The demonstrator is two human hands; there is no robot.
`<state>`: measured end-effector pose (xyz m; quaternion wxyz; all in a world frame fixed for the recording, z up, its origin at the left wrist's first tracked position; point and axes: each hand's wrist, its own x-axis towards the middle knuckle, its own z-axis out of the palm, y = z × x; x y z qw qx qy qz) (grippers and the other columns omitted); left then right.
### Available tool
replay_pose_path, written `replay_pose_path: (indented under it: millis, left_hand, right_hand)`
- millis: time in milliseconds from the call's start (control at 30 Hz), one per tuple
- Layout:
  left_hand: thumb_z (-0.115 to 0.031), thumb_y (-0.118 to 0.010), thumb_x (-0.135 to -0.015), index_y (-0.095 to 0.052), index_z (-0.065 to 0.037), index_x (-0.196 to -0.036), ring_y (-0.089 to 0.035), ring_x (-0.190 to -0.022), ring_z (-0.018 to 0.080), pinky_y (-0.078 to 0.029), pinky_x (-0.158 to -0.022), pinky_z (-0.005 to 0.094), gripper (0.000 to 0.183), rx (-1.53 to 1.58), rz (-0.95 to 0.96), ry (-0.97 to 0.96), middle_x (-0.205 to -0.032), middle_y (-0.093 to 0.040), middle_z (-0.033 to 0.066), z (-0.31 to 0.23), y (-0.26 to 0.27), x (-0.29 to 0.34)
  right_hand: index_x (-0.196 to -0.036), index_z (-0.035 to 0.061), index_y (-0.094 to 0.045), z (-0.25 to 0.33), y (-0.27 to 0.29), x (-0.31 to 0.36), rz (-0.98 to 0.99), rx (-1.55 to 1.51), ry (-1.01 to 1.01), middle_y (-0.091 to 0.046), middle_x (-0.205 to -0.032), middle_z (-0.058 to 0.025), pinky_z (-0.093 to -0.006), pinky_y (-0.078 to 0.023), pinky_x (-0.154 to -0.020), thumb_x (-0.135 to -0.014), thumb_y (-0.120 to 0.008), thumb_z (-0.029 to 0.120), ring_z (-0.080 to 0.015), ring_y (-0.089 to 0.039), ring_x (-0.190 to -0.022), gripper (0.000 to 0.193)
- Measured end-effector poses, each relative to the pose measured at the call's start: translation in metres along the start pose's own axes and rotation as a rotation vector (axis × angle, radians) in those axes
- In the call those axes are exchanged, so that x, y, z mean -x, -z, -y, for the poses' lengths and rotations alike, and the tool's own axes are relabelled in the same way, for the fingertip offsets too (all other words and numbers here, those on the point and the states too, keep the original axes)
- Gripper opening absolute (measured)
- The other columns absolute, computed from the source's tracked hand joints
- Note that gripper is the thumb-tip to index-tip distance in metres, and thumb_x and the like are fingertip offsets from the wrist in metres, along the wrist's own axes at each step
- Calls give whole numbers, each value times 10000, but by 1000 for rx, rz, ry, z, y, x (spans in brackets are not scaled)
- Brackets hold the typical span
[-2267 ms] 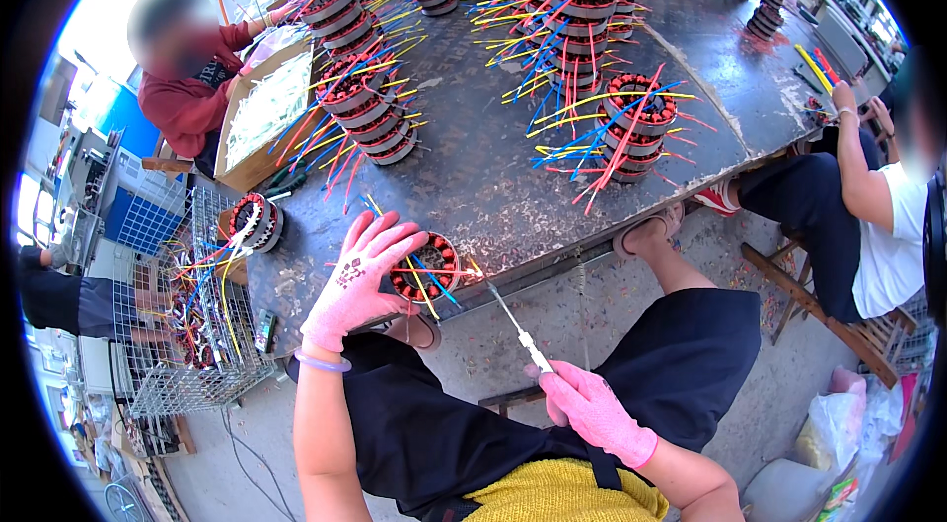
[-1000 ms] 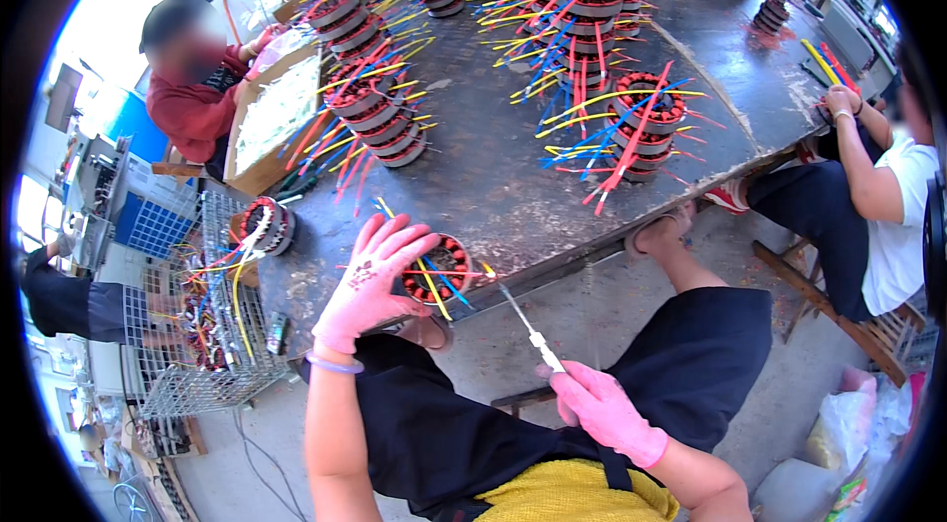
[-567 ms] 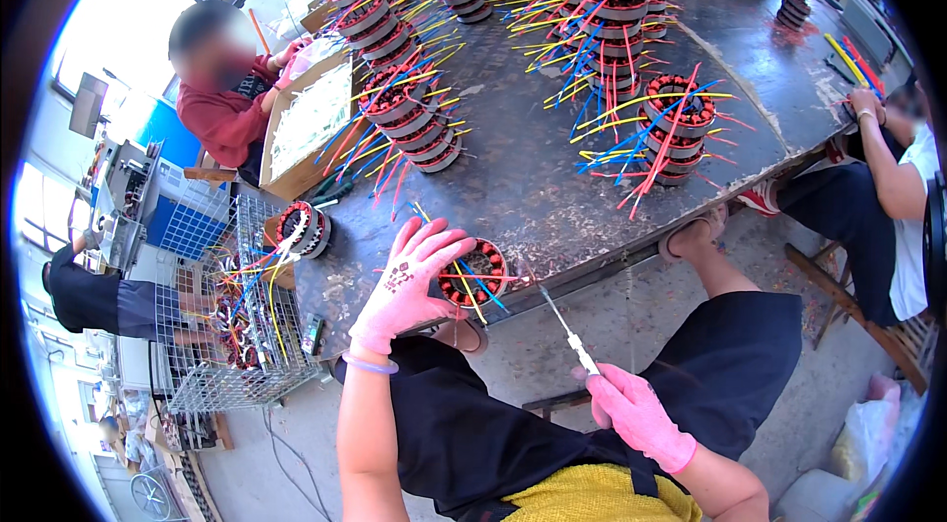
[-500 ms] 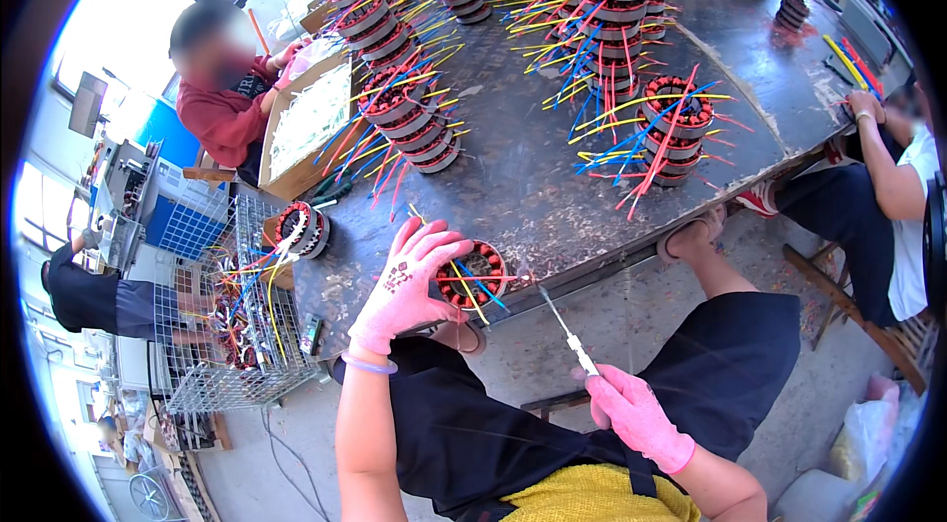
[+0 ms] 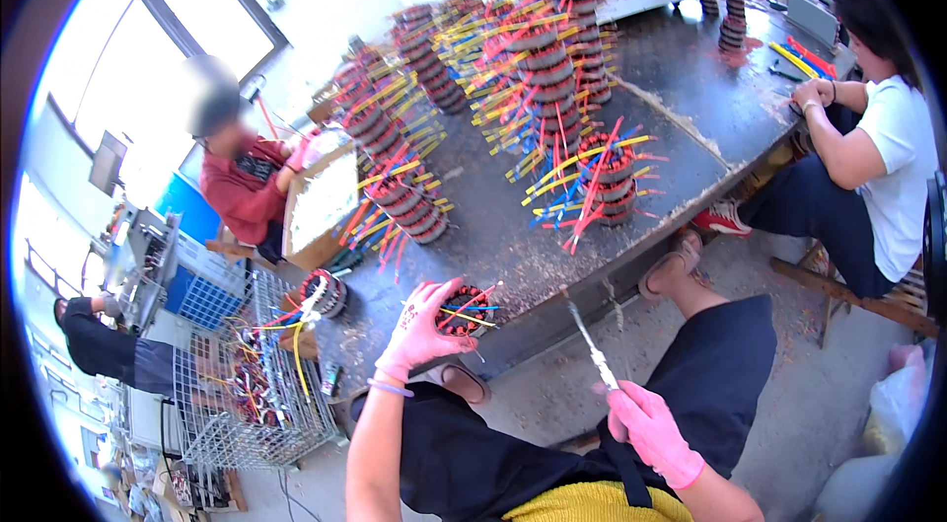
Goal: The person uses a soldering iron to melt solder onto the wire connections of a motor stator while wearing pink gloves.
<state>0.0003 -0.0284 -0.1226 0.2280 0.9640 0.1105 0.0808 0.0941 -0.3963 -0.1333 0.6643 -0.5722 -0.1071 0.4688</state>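
My left hand (image 5: pixel 419 330), in a pink glove, is curled round a motor stator (image 5: pixel 462 305) at the table's front edge. The stator is a ring with red and dark windings, and red, blue and yellow leads cross its top. My right hand (image 5: pixel 653 431), gloved in pink too, is closed round a slim tool (image 5: pixel 596 356) with a whitish handle and a thin metal shaft. The tool's tip points up and left, apart from the stator, and its exact kind cannot be made out.
Stacked stators (image 5: pixel 547 78) with coloured leads rise from the dark table (image 5: pixel 493 182). A single stator (image 5: pixel 324 295) stands left, beside a wire basket (image 5: pixel 247 438). One co-worker (image 5: pixel 242 177) sits behind a box at far left, another (image 5: pixel 868 137) on a stool at right.
The view has tilted upward, so the table shows lower. My right hand has drawn the tool's tip away from the stator. My left hand stays on the stator.
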Motion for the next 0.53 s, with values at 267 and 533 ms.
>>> replay_pose_path:
  millis: [267,533]
  left_hand:
    - [-730,-683,-785,-369,46,-1486,-552,-1296,292,-440,-1096,419,1092,1307,-196,72,-1445,-518,178,-48,18,45]
    - [-776,-573,-830,-180,44,-1554,-428,-1391,357,-356,-1147,479,1163,1570,-146,-97,-1545,-358,224,-89,5,42]
  right_hand:
    - [-766,103,-530,11,23,15,-125,29,215,-444,-618,45,-233,-276,-515,-1043,-510,265,-52,-371,-548,322]
    - [-1217,-36,-626,19,35,13,-72,76,165,-498,-540,9,-224,-270,-440,-1004,-543,373,-66,-370,-431,468]
